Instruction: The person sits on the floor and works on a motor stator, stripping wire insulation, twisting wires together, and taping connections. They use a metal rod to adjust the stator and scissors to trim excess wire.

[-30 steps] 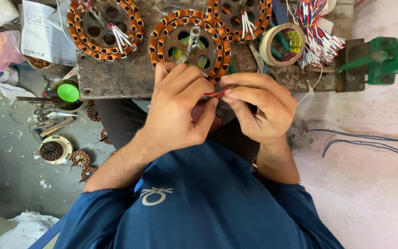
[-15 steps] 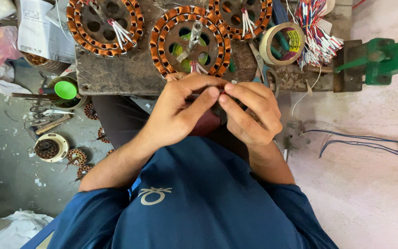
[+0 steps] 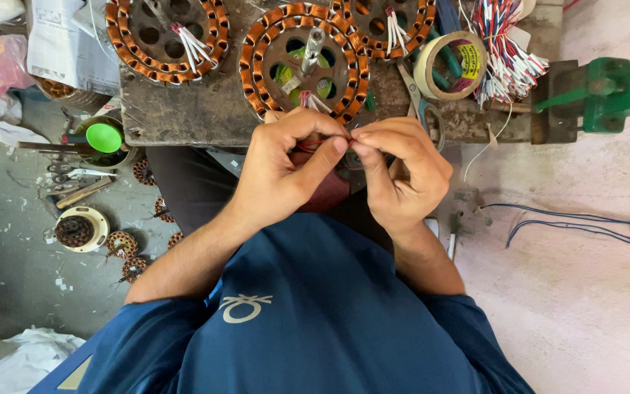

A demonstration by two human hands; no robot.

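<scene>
head view, looking straight down: i see my left hand (image 3: 286, 164) and my right hand (image 3: 402, 171) brought together just below the near edge of the workbench (image 3: 184, 117), thumbs and forefingers meeting tip to tip. between those tips both hands pinch a thin red wire (image 3: 313, 143), which shows only as a short stretch beside the left thumb; where it runs past the fingers i cannot tell. directly above the hands, on the bench, lies the middle stator (image 3: 302, 62), a round winding of copper coils with a metal shaft standing at its centre and a few white-tipped leads hanging toward my fingers. a second stator (image 3: 165, 33) sits to its left with its own bunch of white leads, and a third stator (image 3: 384, 25) is partly cut off at the top edge. just right of the middle one is a roll of tape (image 3: 450, 66), with scissors (image 3: 417, 98) lying beside it and a bundle of red, white and blue wires (image 3: 508, 51) fanned out further right. a green metal vise (image 3: 614, 91) juts from the bench's right end. on the floor at left are a green-capped pot (image 3: 103, 138) and a few small wound coils (image 3: 122, 244); loose blue wires (image 3: 570, 222) trail across the floor at right.
</scene>
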